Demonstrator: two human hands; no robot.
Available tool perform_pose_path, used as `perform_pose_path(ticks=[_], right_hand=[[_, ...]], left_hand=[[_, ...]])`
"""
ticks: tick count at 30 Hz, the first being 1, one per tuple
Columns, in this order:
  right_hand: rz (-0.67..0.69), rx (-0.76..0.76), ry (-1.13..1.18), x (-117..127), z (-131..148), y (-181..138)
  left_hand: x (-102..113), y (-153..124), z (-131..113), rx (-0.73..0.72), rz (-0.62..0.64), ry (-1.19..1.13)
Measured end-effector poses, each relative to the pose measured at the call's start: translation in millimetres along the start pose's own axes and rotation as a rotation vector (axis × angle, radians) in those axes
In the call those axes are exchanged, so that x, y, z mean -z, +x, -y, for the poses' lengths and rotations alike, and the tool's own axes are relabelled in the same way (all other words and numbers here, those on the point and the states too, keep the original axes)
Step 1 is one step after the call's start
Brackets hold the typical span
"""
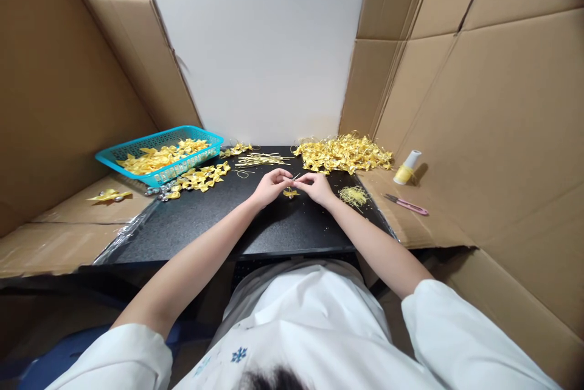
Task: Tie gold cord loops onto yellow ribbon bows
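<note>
Cardboard walls (511,104) flank a black table (196,226) beneath a yellow bow (290,193).

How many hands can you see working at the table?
2: the left hand and the right hand, close together over the black table, near a small yellow bow.

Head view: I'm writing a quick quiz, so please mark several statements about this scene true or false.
1. The turquoise basket holds yellow ribbon pieces. True.
2. The pink snips lie inside the basket. False: they lie on the right-hand cardboard.
3. The thread spool stands on that cardboard too. True.
4. The left hand and right hand are wide apart. False: they nearly meet above the black table.
5. A small ribbon bow shows just below the hands. True.
</note>
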State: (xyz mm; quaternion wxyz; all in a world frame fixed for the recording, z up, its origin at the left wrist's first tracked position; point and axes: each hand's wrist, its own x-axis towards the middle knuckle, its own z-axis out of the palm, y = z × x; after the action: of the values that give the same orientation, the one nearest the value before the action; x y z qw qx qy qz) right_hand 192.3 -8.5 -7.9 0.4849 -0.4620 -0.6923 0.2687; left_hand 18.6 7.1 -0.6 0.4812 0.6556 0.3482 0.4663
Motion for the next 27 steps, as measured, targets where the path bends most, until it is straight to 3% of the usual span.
perform_pose_path(ticks=[7, 16, 22, 27], right_hand=[[-0.007, -0.063, 0.061, -1, -6, 4], [0.187, -0.057, 0.027, -2, 4, 4], [0.037, -0.02, -0.25, 1, 2, 3], [-0.015, 0.01, -0.422, 0, 5, -2]], left_hand=[[-3, -1, -7, 0.081, -0.044, -0.04], [-1, 0, -4, 0.119, -0.082, -0.032], [2, 0, 1, -0.013, 0.025, 0.133], [3, -4, -2, -0.085, 0.035, 0.374]])
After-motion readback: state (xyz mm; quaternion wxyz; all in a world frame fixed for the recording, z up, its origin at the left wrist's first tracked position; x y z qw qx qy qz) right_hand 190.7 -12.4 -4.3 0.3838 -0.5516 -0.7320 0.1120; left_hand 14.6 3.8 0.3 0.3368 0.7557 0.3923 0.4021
